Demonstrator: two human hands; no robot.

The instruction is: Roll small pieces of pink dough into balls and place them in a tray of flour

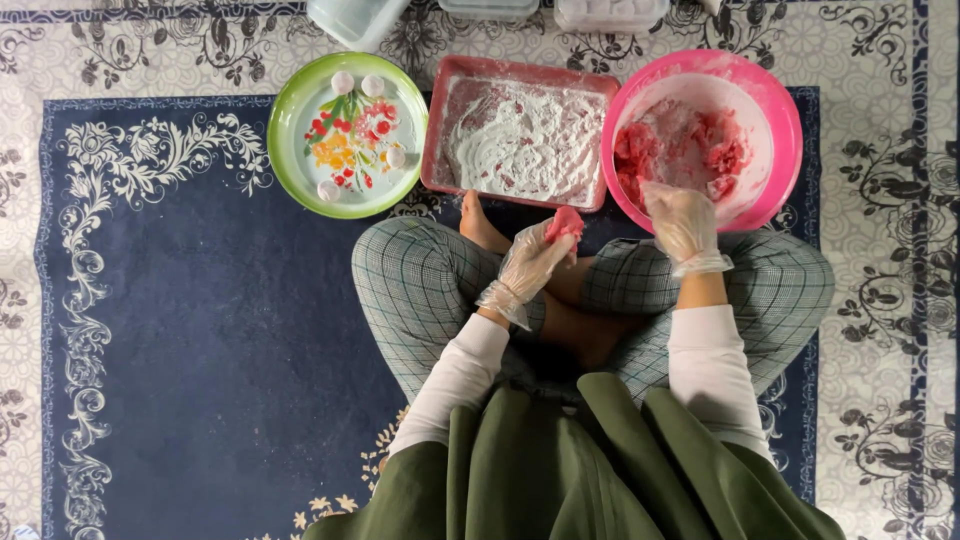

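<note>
- The left hand [528, 268], in a clear glove, has its fingers curled up around a small pink lump [566, 222]; the lump sits at the fingertips, above the lap and just short of the tray's near edge.
- The lump looks roundish, with no clear long axis to speak of.
- The right hand [683, 222], also gloved, reaches over the near rim of the pink bowl [784, 110]. Its fingers point into the bowl and lie loosely spread on the pink dough [680, 145] there; whether they pinch any of it I cannot tell.
- The dough mass lies straight ahead of the right fingertips, touching them, and well to the right of the left fingers.
- A reddish tray [520, 72] of white flour stands just beyond the left fingertips, between the bowl and the plate. The left hand is plainly the nearer one to it.
- A green-rimmed plate [282, 120] with a flower print lies further left of the left fingers, past the tray; a few small pale balls [343, 82] rest on it, apart from one another.
- All three dishes stand on a patterned blue and cream rug [180, 330], ahead of the crossed legs.
</note>
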